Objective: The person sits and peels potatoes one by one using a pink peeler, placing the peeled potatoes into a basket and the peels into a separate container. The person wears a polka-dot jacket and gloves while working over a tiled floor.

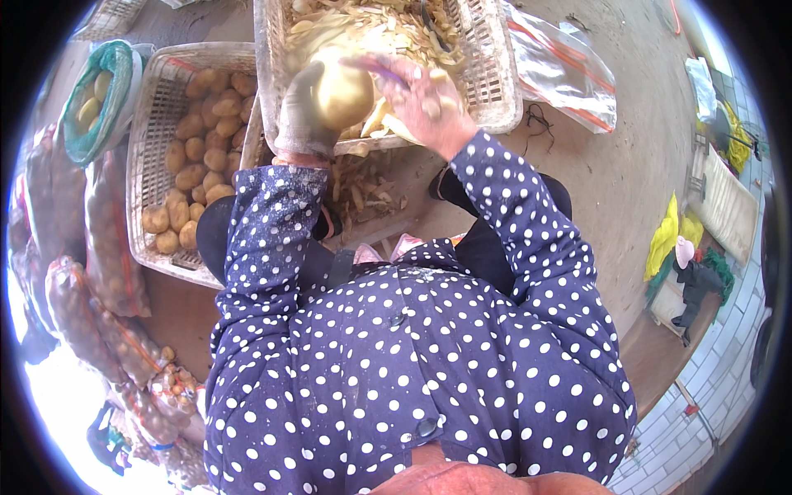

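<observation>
My left hand [303, 117], in a soiled glove, grips a peeled potato [344, 96] over the near end of a plastic crate [500, 80]. Just to the right, my bare right hand [427, 102] has its fingers closed around a slim hand tool [391, 75], which looks like a peeler; blur hides its exact shape. The tool's front end is close to the potato, and I cannot tell whether they touch. Potato peelings [377, 34] fill the crate beneath both hands. A dark curved object [433, 28] lies among them at the crate's far right side.
To the left stands a crate [139, 161] of unpeeled potatoes [213, 133]. Beyond it, pale potatoes sit in a green mesh bag [71, 133]. Filled sacks [114, 235] line the far left. Peelings [365, 192] litter the floor near my feet. A clear plastic bag [566, 74] lies right.
</observation>
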The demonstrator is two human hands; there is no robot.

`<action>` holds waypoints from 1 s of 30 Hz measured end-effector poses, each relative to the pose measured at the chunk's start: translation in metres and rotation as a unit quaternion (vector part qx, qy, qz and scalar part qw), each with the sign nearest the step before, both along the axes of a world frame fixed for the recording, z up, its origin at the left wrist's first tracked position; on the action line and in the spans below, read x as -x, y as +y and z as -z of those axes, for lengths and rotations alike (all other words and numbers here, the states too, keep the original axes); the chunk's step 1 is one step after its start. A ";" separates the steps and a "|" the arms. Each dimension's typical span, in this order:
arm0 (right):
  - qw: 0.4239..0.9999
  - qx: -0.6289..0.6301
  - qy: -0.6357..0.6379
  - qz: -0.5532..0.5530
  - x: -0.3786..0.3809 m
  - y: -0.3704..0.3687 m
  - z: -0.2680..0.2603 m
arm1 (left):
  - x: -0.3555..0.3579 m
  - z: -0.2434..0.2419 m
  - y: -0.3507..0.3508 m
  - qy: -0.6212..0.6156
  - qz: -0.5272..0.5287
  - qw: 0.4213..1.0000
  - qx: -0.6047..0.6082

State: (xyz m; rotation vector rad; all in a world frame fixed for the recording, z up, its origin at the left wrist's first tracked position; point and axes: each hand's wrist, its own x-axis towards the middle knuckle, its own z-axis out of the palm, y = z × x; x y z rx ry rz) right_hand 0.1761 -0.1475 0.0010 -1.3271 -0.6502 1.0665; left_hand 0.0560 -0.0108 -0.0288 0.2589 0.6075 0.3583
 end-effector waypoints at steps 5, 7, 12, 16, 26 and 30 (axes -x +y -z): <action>0.935 -0.008 0.326 0.139 0.029 -0.038 -0.015 | 0.000 0.014 0.000 0.016 0.003 1.000 0.007; 0.933 0.041 0.313 0.176 0.031 -0.042 -0.019 | 0.000 0.015 0.001 0.016 -0.012 1.000 0.020; 0.861 0.188 -0.470 -0.046 0.035 -0.036 -0.036 | 0.002 0.025 0.007 0.036 -0.008 0.999 0.014; 0.885 0.147 -0.442 -0.024 0.039 -0.016 -0.020 | -0.002 -0.012 -0.007 0.016 -0.021 0.998 0.060; 0.767 0.086 -0.636 -0.017 0.046 -0.012 -0.030 | -0.004 -0.010 0.000 0.036 -0.024 0.994 0.099; 0.766 0.118 -0.632 -0.021 0.052 -0.047 -0.004 | -0.001 -0.003 0.004 0.073 -0.051 0.996 0.018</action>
